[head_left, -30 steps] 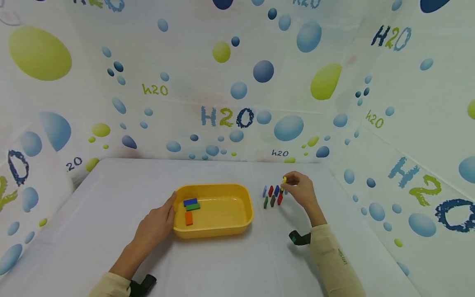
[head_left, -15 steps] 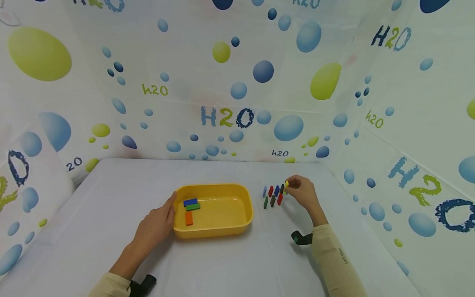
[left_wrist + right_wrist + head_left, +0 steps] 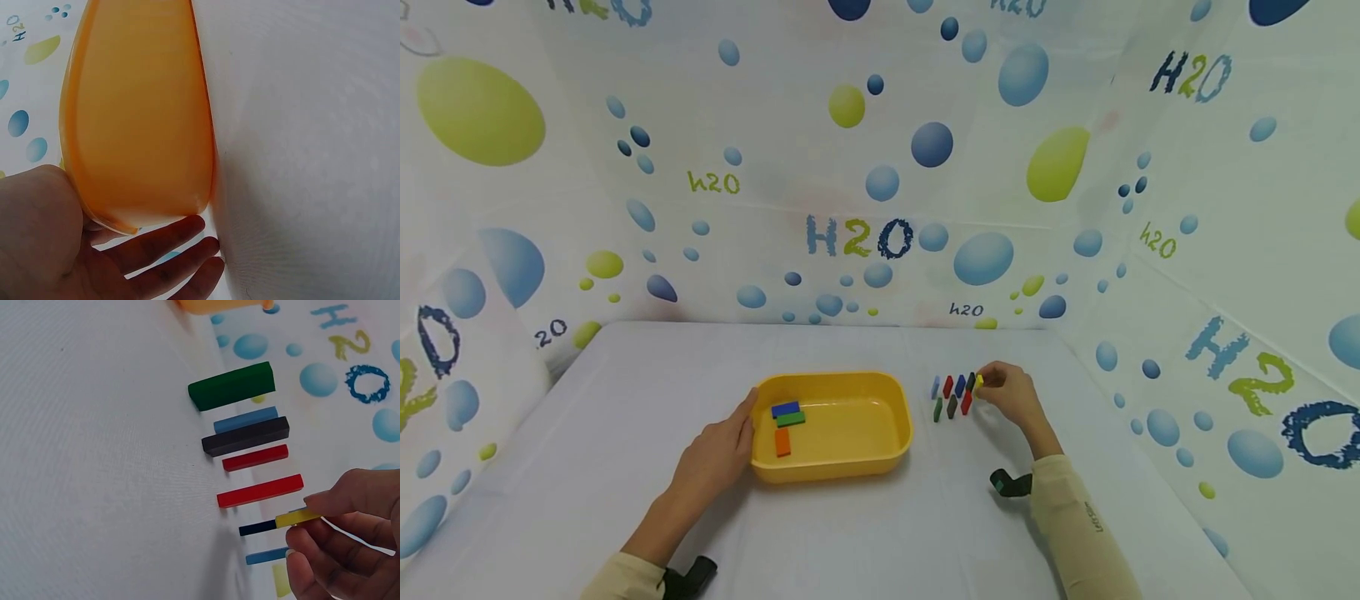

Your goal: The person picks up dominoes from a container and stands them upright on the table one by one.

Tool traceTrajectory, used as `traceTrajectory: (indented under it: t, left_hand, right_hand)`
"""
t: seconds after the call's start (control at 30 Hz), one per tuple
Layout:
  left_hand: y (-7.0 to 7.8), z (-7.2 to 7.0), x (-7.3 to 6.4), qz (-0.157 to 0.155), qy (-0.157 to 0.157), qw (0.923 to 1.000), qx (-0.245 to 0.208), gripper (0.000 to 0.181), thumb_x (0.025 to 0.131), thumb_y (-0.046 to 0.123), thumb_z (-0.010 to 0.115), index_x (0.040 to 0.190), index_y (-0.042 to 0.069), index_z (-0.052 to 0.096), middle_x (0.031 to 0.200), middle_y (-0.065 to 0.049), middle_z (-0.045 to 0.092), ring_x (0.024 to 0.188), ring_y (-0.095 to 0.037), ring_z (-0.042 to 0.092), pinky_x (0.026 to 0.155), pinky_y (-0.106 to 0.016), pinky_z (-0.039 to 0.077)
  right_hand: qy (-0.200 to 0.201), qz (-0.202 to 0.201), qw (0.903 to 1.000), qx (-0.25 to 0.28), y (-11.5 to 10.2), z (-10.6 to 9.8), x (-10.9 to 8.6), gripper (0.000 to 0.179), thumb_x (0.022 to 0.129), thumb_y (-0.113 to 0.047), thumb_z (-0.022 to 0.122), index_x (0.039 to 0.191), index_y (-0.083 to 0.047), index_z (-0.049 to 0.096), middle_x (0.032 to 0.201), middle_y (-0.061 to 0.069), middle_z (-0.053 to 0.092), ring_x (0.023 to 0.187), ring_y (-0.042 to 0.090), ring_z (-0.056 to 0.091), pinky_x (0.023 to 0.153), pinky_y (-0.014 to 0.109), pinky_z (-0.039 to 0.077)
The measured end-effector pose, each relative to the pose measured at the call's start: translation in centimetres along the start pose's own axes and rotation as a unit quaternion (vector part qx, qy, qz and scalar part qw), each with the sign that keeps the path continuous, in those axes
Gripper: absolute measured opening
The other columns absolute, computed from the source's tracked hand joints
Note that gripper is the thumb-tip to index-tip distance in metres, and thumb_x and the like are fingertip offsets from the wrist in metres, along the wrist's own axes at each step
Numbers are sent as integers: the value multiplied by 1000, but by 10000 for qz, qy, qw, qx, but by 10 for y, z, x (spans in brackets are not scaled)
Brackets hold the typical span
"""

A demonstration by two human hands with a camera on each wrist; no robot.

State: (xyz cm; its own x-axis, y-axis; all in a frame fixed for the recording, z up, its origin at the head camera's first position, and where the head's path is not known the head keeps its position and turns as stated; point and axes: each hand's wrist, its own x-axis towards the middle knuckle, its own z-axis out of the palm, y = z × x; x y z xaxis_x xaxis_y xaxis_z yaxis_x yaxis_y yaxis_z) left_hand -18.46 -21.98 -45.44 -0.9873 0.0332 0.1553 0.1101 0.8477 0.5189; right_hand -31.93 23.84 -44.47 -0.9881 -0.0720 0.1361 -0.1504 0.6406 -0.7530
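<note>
My right hand [image 3: 1011,393] pinches a small yellow block [image 3: 297,517] between thumb and fingertips. It holds it at the right end of two short rows of upright coloured blocks. In the right wrist view the yellow block overlaps a dark block [image 3: 257,527], with a red block [image 3: 260,491] just beyond. On the left, my left hand [image 3: 718,450] rests against the end of a yellow tray [image 3: 842,473], its fingers fairly straight along the outer wall [image 3: 140,119]. Inside the tray lie a blue block [image 3: 786,408], a green block [image 3: 791,419] and an orange block [image 3: 782,442].
The rows, just right of the tray, also hold a light blue block [image 3: 936,387], a green block [image 3: 937,409] and a brownish block [image 3: 952,407]. A white cloth covers the table [image 3: 850,542]. Patterned sheets [image 3: 737,233] hang behind and at both sides.
My right hand has moved slightly right and down, bringing the yellow block from above the back row to its right end. The left hand and the tray have stayed still.
</note>
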Motion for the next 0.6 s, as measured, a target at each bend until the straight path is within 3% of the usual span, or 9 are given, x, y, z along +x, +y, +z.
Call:
traceTrajectory:
  t: [0.6]
  left_hand:
    - [0,2,0,-55,2,10000,28,56,109,18,43,162,1,32,67,-6,39,56,-20,39,54,-34,38]
  right_hand:
    - [-286,218,9993,37,9,6,1,23,90,-3,75,112,0,68,106,12,71,98,30,65,80,39,57]
